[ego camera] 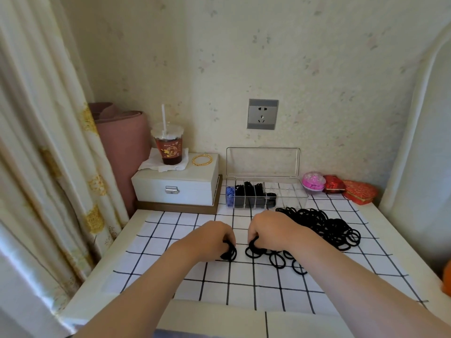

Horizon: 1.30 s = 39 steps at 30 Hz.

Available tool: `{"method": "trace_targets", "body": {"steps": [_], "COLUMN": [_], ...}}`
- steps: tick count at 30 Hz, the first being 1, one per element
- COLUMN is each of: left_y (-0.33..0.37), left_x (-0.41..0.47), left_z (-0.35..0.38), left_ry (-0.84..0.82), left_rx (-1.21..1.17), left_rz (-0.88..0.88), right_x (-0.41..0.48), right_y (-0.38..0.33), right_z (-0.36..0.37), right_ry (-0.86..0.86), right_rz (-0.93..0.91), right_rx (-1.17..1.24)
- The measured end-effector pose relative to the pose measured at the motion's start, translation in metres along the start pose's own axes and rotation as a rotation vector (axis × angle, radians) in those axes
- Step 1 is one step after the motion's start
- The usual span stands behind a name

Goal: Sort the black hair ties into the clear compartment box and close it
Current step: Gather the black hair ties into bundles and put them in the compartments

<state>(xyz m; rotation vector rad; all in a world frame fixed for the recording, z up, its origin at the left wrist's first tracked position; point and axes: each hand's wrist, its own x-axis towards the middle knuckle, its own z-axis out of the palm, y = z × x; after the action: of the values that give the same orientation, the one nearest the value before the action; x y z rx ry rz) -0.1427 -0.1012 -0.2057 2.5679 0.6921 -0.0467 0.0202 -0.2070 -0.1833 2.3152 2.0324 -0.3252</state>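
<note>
Against a flowered wall, a white cloth with a black grid (168,230) covers the pale tabletop. On it the left hand (214,236) curls knuckles-up around a small bunch of black elastic hair ties (229,252), its fingertips hidden beneath. Just to the right, the right hand (271,228) curls over a second bunch (253,250), fingers tucked out of sight. Loose ties lie near its wrist, and a tangled heap (324,225) spreads right and farther back. Beyond stands the clear plastic compartment box (292,195), lid upright. Its left cells hold black ties, and the leftmost holds something blue that is hard to make out. Left of it sits a white latched case (175,189) bearing a plastic cup of dark drink (170,148).
</note>
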Motion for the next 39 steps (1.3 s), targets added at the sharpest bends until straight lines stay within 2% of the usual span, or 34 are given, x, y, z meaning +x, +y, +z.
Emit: {"method": "trace_targets", "body": {"steps": [3, 7, 14, 17, 20, 23, 26, 29, 33, 35, 37, 39], "left_y": [-0.002, 0.000, 0.012, 0.018, 0.024, 0.030, 0.036, 0.041, 0.044, 0.046, 0.046, 0.045], "left_x": [0.002, 0.005, 0.011, 0.015, 0.020, 0.027, 0.034, 0.042, 0.048, 0.049, 0.049, 0.051], "left_z": [-0.005, -0.006, -0.012, -0.014, -0.011, -0.007, -0.005, -0.003, -0.004, -0.007, -0.009, -0.010], "left_ry": [0.048, 0.020, 0.028, -0.003, 0.016, 0.060, 0.070, 0.030, -0.033, -0.124, -0.222, -0.235], "left_rx": [-0.082, -0.238, -0.548, -0.609, -0.617, -0.543, -0.655, -0.751, -0.885, -0.946, -1.056, -1.198], "left_rz": [-0.030, -0.104, -0.253, -0.240, -0.207, -0.161, -0.175, -0.173, -0.141, -0.124, -0.128, -0.160], "right_x": [0.000, -0.002, -0.001, -0.005, -0.008, -0.012, -0.015, -0.016, -0.014, -0.014, -0.013, -0.012], "right_y": [-0.001, 0.003, 0.022, 0.025, 0.026, 0.025, 0.024, 0.027, 0.031, 0.030, 0.029, 0.030], "right_z": [0.000, 0.002, -0.006, -0.008, -0.012, -0.015, -0.015, -0.009, 0.001, 0.003, 0.003, 0.003], "right_ry": [-0.031, -0.038, 0.198, 0.238, 0.300, 0.269, 0.145, 0.130, 0.239, 0.281, 0.324, 0.376], "right_rz": [0.019, 0.040, 0.225, 0.301, 0.290, 0.246, 0.157, 0.141, 0.243, 0.263, 0.277, 0.305], "right_rx": [0.013, 0.048, 0.603, 0.838, 0.981, 1.237, 1.428, 1.370, 1.278, 1.277, 1.274, 1.201]}}
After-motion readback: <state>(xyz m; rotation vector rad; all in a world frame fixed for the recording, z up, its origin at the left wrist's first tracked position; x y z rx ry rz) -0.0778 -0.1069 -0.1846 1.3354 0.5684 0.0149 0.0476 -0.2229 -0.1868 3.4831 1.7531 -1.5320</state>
